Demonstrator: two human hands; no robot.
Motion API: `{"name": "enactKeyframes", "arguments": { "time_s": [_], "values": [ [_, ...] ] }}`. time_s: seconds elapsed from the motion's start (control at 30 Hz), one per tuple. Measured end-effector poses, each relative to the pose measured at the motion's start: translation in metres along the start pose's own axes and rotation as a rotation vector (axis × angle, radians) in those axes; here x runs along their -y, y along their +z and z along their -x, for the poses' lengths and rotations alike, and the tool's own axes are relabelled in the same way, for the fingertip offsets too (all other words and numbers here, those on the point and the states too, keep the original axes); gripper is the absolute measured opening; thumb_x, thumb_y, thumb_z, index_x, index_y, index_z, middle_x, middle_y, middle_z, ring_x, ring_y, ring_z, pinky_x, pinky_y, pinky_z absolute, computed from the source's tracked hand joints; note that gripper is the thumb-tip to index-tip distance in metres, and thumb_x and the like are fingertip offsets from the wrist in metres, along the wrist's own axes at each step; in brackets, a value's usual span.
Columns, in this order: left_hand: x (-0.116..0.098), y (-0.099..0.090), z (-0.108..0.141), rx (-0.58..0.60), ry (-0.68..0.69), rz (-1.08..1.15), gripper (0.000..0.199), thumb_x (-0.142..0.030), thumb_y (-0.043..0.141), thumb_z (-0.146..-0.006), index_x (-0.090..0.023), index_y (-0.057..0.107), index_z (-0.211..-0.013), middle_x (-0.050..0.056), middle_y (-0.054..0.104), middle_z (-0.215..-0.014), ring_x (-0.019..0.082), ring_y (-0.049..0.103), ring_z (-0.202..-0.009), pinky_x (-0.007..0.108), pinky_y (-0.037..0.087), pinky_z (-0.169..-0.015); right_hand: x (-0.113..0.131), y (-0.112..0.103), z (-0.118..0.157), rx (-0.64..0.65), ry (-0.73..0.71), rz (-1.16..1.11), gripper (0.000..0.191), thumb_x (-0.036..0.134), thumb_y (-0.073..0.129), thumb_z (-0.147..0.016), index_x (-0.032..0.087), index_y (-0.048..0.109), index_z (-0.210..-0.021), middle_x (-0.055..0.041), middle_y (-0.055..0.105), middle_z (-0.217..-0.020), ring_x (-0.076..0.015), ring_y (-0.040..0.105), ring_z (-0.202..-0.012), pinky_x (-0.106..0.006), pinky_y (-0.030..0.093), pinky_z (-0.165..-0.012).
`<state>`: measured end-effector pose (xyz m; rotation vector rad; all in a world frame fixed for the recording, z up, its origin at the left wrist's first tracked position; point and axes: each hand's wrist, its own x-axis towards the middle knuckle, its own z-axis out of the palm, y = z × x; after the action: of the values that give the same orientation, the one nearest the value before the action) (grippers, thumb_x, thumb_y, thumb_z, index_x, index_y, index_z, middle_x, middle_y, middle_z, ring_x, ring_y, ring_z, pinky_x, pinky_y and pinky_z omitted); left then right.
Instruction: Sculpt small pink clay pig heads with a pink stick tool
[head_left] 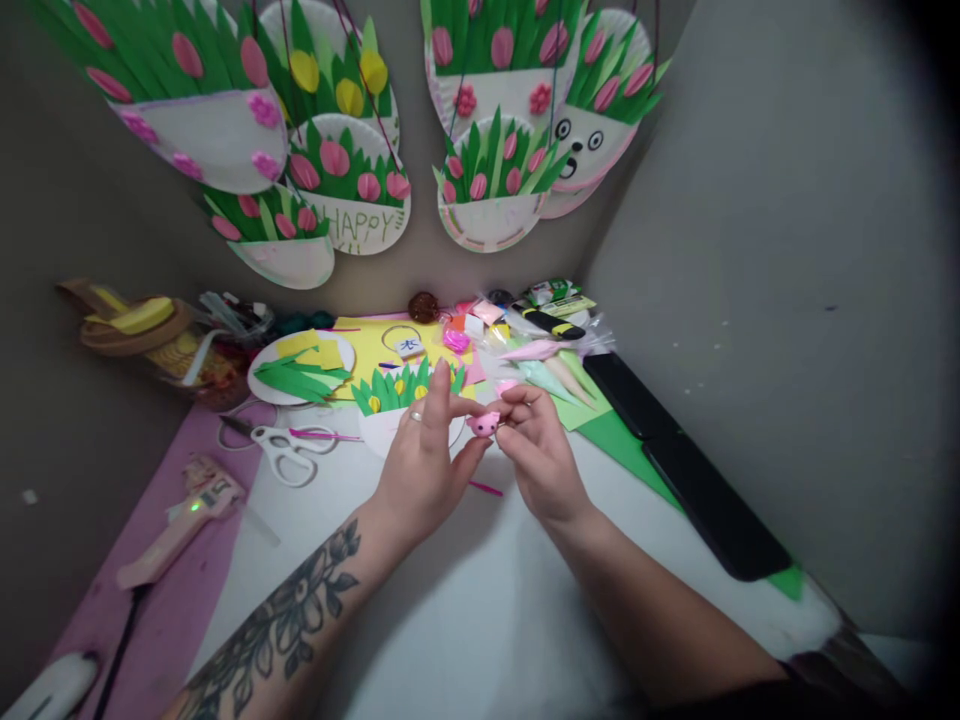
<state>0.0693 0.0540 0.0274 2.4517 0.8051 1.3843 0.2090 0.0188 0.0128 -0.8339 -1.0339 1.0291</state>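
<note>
Over the middle of the table, a small pink animal head figure (484,426) with dark eyes is held between both hands. My left hand (424,450) pinches its left side between thumb and a finger, while another finger points up; a ring shows on this hand. My right hand (544,455) has its fingertips closed at the figure's right side. Just behind my left hand lies a white paper plate piece with green paper grass and yellow flowers (390,410), partly hidden by the hand.
White scissors (289,450) and a pink glue gun (191,515) lie at the left. A paper plate with green and yellow paper (304,365) stands behind them. Piping bags (551,365) and a black folded object (697,480) are at the right. Paper-plate flower baskets (491,215) hang on the wall.
</note>
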Motion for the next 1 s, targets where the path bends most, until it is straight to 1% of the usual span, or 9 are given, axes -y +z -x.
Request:
{"name": "enactKeyframes", "arguments": {
  "time_s": [0.1, 0.17, 0.57, 0.7, 0.83, 1.0],
  "values": [
    [-0.0004, 0.0007, 0.0000, -0.001, 0.031, -0.023, 0.096, -0.016, 0.062, -0.084, -0.023, -0.008, -0.150, 0.008, 0.069, -0.098, 0.020, 0.063, -0.092, 0.044, 0.051, -0.087, -0.0012, 0.0004, 0.0008, -0.027, -0.002, -0.017, 0.027, 0.030, 0.063, -0.082, 0.026, 0.045, -0.102, 0.0015, 0.062, -0.087, -0.0135, 0.063, -0.081, -0.031, 0.051, -0.078],
    [-0.0009, 0.0010, -0.0004, -0.006, 0.046, -0.040, 0.096, -0.016, 0.062, -0.084, -0.023, -0.008, -0.150, 0.008, 0.069, -0.097, 0.020, 0.063, -0.091, 0.044, 0.051, -0.086, -0.0021, 0.0004, 0.0009, -0.045, 0.004, -0.007, 0.027, 0.030, 0.063, -0.082, 0.026, 0.046, -0.102, 0.0019, 0.061, -0.087, -0.0127, 0.063, -0.079, -0.030, 0.051, -0.077],
    [-0.0028, 0.0010, -0.0020, 0.005, 0.054, -0.061, 0.094, -0.018, 0.059, -0.086, -0.024, -0.009, -0.150, 0.007, 0.069, -0.096, 0.019, 0.064, -0.089, 0.045, 0.051, -0.085, -0.0008, 0.0039, 0.0000, -0.107, 0.025, 0.040, 0.026, 0.028, 0.064, -0.081, 0.025, 0.046, -0.099, 0.0032, 0.062, -0.083, -0.0125, 0.064, -0.074, -0.032, 0.054, -0.075],
    [-0.0033, 0.0008, -0.0023, 0.010, 0.053, -0.072, 0.094, -0.018, 0.059, -0.086, -0.024, -0.010, -0.150, 0.007, 0.069, -0.095, 0.020, 0.064, -0.088, 0.045, 0.051, -0.085, 0.0002, 0.0053, -0.0006, -0.124, 0.029, 0.034, 0.026, 0.028, 0.065, -0.080, 0.025, 0.046, -0.097, 0.0043, 0.061, -0.080, -0.0120, 0.064, -0.072, -0.031, 0.055, -0.073],
    [-0.0028, 0.0009, -0.0019, 0.015, 0.049, -0.074, 0.094, -0.017, 0.059, -0.086, -0.023, -0.009, -0.150, 0.007, 0.069, -0.094, 0.020, 0.064, -0.088, 0.045, 0.051, -0.085, 0.0008, 0.0061, -0.0008, -0.131, 0.036, 0.037, 0.026, 0.025, 0.065, -0.080, 0.024, 0.046, -0.097, 0.0044, 0.062, -0.079, -0.0112, 0.064, -0.072, -0.029, 0.053, -0.072],
    [-0.0016, 0.0012, -0.0003, 0.019, 0.027, -0.064, 0.094, -0.017, 0.060, -0.085, -0.023, -0.008, -0.150, 0.007, 0.069, -0.096, 0.020, 0.064, -0.090, 0.044, 0.051, -0.086, -0.0012, 0.0034, -0.0006, -0.121, 0.015, 0.069, 0.024, 0.027, 0.062, -0.081, 0.024, 0.046, -0.099, 0.0026, 0.063, -0.080, -0.0129, 0.063, -0.073, -0.030, 0.053, -0.072]
  ]
}}
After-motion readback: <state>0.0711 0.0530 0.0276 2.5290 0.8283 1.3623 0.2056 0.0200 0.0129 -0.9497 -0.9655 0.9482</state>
